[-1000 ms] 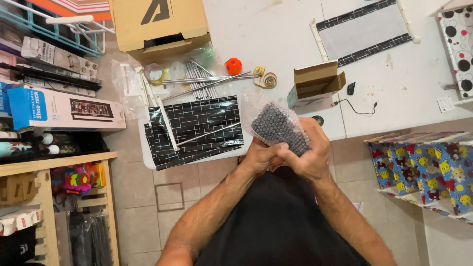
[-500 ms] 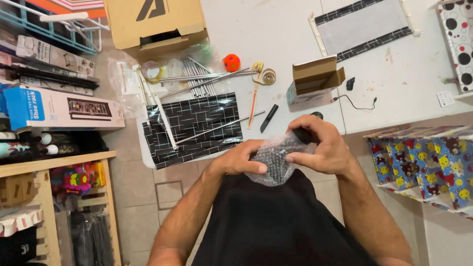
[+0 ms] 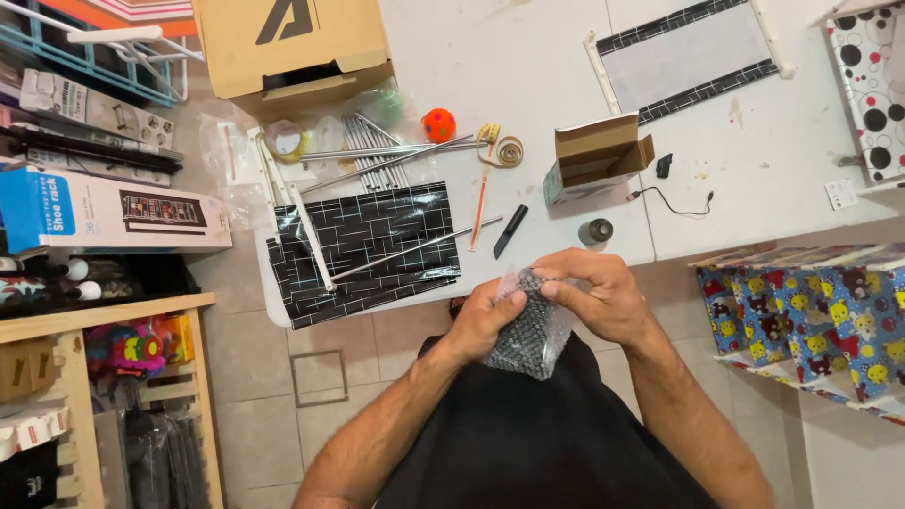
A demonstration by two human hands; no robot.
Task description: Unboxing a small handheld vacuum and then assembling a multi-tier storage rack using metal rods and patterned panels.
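Both my hands hold a clear plastic bag full of small dark pieces, just above my black-clad lap. My left hand grips the bag's left side near the top. My right hand pinches the bag's upper edge from the right. The bag hangs down between the two hands. Just beyond them is the white table's near edge, with a black pen-like tool and a small dark cylinder lying closest.
On the table lie black patterned fabric sheets, metal rods, an orange ball, a tape measure and an open small carton. A big cardboard box stands behind. A wooden shelf is at left, a patterned rack at right.
My hands have brought the bag down from in front of the table toward my lap, and the bag now hangs lower between them.
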